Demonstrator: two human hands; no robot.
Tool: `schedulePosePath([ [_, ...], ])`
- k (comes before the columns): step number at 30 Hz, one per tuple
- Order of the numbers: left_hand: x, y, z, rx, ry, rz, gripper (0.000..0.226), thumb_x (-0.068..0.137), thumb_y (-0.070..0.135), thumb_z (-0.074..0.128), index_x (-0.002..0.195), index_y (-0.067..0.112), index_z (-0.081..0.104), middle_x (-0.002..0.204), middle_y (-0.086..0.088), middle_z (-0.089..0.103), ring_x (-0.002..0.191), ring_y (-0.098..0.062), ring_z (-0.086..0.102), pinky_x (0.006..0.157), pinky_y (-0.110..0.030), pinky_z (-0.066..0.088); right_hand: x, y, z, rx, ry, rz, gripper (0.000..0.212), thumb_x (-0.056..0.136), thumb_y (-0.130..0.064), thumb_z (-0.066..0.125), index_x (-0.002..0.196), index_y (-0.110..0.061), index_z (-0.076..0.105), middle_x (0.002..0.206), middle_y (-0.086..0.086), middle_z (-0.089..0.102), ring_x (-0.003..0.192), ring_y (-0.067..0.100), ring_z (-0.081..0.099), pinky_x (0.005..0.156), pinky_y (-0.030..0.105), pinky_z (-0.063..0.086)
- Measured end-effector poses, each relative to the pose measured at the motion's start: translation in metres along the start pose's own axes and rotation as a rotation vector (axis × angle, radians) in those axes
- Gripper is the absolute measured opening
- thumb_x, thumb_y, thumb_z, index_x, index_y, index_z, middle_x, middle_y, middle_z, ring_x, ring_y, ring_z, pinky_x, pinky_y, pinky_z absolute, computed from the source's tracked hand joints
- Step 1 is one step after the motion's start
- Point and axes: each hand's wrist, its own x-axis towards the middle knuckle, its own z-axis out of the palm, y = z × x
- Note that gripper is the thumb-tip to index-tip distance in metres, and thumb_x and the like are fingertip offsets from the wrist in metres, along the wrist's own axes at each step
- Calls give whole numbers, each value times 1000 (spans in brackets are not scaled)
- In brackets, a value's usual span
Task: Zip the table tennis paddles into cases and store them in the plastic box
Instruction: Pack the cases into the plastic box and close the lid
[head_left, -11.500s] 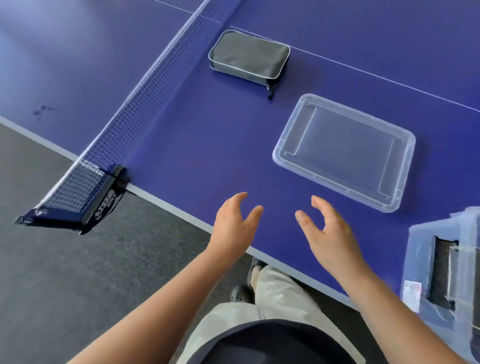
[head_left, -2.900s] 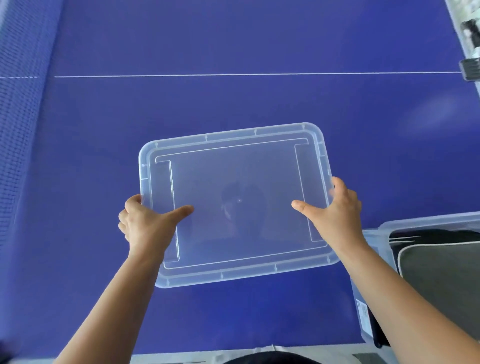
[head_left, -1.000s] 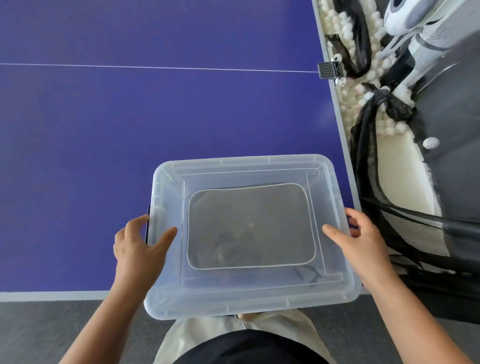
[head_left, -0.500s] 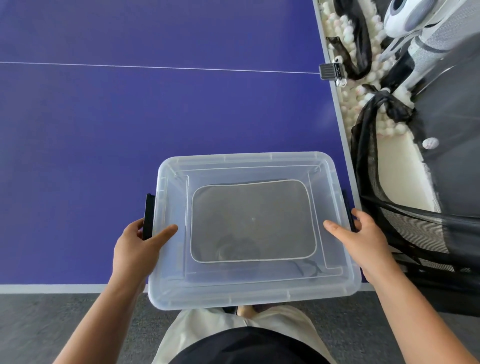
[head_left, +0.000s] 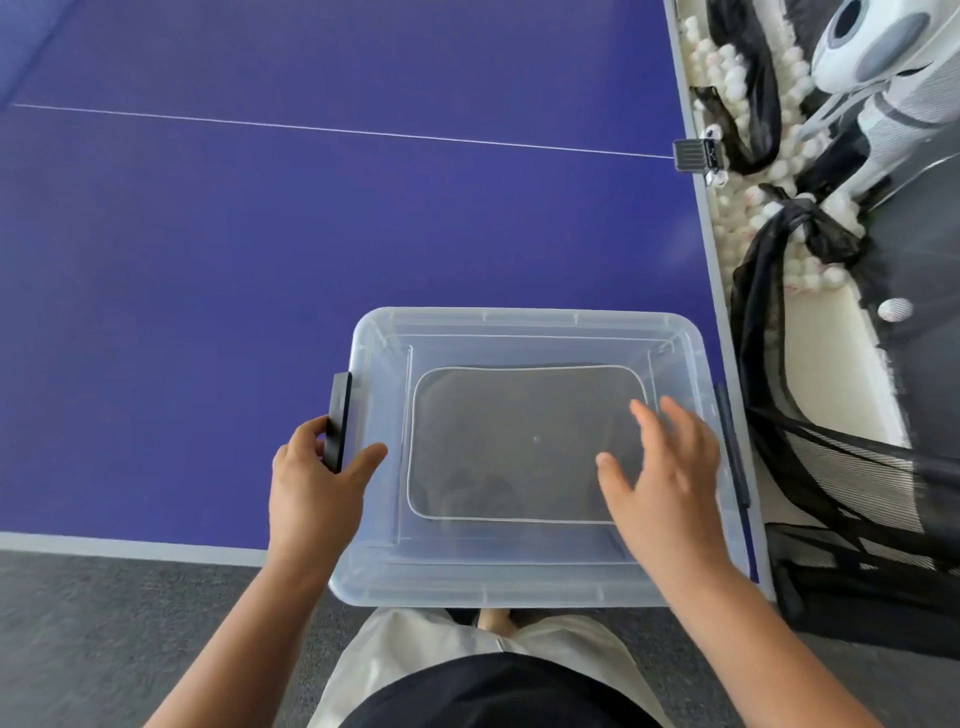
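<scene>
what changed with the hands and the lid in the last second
The right hand let go of the box's right edge and moved inward over the lid, fingers spread. The left hand shifted onto the black left latch and grips it. The lid stayed on the box, the grey case inside, at the table corner.

The left hand (head_left: 311, 493) grips the black latch (head_left: 338, 426) of the lidded plastic box (head_left: 519, 577); right hand (head_left: 660, 483) spread above the lid, grey case (head_left: 509, 441) beneath its fingers.
</scene>
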Motion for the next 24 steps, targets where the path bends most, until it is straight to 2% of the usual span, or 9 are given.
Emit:
schedulePosePath([
  [3,-1,0,0,-11,0,7,63,81,45,76,134,25,47,110,1,61,90,-20,62,71,-36,50,-6,-46,20,90,-41,-236,51,88,-24,69,135,-9,55,145,16,46,137,41,35,111,53,35],
  [6,-4,2,2,-28,-4,12,60,84,41,74,134,22,47,92,2,61,78,-15,60,62,-30,44,-4,-89,48,179,-169,-481,50,87,-24,66,134,-10,57,146,14,48,137,41,39,112,49,36],
  [9,-4,2,1,-26,-14,27,62,85,40,73,137,21,46,95,7,59,82,-12,59,68,-29,43,3,-119,73,126,-303,-646,49,89,-24,66,135,-12,57,150,12,44,140,42,35,113,52,34],
  [12,-2,0,-2,2,-31,34,54,84,41,74,129,20,53,98,6,63,86,-17,60,70,-29,44,8,-132,88,16,-352,-720,44,94,-32,58,135,-18,57,152,7,43,143,41,30,113,60,27],
  [15,0,1,-3,25,-57,54,28,84,39,73,100,20,61,79,5,64,68,-18,57,57,-26,40,8,-132,92,-77,-342,-756,48,100,-44,34,137,-24,56,152,3,43,146,39,25,116,57,15],
  [17,-1,4,-4,30,-57,74,20,84,36,73,88,22,59,73,3,64,63,-19,58,54,-25,41,7,-130,95,-119,-332,-765,50,101,-44,29,140,-25,53,154,1,41,147,38,22,116,55,11],
  [21,-5,7,-5,53,-42,83,21,86,35,74,96,23,59,80,11,65,69,-5,60,55,-16,38,7,-129,98,-124,-321,-767,49,101,-43,30,143,-26,49,156,0,37,148,37,20,117,54,11],
  [24,-6,6,-5,64,-43,91,24,86,33,74,101,22,59,82,15,63,73,-4,59,58,-15,38,8,-128,99,-117,-323,-768,50,102,-44,29,144,-26,48,157,0,36,149,36,19,117,54,12],
])
